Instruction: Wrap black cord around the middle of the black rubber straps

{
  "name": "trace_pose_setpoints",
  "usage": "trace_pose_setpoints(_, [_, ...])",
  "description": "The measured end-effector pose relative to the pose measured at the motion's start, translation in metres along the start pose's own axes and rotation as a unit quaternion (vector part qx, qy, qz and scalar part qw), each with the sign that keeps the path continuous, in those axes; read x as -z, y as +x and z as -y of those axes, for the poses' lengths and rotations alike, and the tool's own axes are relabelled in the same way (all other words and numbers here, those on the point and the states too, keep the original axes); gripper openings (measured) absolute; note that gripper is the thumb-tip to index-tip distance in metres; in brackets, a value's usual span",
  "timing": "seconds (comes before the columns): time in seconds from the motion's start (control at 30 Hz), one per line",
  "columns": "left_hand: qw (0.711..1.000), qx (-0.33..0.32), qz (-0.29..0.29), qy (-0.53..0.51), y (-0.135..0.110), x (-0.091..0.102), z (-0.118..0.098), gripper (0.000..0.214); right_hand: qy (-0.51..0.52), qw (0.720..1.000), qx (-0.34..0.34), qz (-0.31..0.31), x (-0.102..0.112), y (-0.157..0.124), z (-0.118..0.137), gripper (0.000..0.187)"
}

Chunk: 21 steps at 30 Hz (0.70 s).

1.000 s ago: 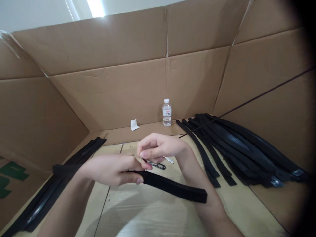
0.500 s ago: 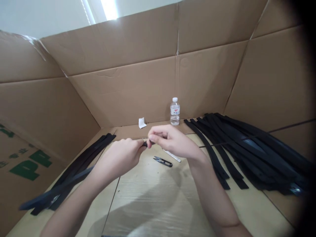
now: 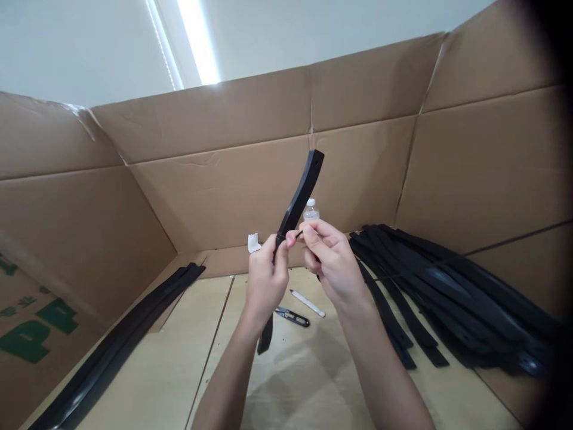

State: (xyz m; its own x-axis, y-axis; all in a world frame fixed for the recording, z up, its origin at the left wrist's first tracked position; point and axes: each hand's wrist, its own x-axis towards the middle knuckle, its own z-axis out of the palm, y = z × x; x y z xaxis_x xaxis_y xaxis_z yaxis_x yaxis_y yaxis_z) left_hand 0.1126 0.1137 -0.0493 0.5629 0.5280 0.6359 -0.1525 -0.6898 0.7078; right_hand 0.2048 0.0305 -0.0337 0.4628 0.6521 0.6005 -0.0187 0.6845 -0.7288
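A long, slightly curved black strip (image 3: 301, 194) stands tilted up in front of me, with a small hole near its top end. My left hand (image 3: 266, 276) is closed around its middle. The strip's lower end shows below that hand. Beside it, my right hand (image 3: 329, 260) pinches a thin dark piece (image 3: 299, 235) that sticks out from the strip at the left thumb. Whether this piece is a cord or part of the strip is unclear. Below the hands, thread snips (image 3: 293, 317) and a white pen-like stick (image 3: 308, 303) lie on the table.
Black strips (image 3: 430, 292) are piled at the right, crossed by a thin dark cord (image 3: 514, 239). More strips (image 3: 120, 340) lie at the left. A water bottle (image 3: 310, 210) and a crumpled white paper (image 3: 253, 242) are at the back. Cardboard walls (image 3: 215, 197) surround the table (image 3: 188, 334).
The strip has swung from lying across my left forearm to standing upright between my hands. My left hand has turned upward and both hands remain close together. The view has tilted up.
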Motion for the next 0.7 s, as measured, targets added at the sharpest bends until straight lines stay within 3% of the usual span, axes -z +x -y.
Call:
trace_pose_setpoints(0.3, [0.962, 0.087, 0.069, -0.250, -0.002, -0.002, -0.007, 0.029, 0.035, 0.999, -0.015, -0.010, -0.003, -0.002, -0.001, 0.029])
trace_pose_setpoints(0.7, [0.885, 0.102, 0.129, -0.436, -0.008, 0.003, -0.013, 0.017, -0.013, 0.996, 0.086, -0.009, -0.012, -0.015, 0.001, 0.019])
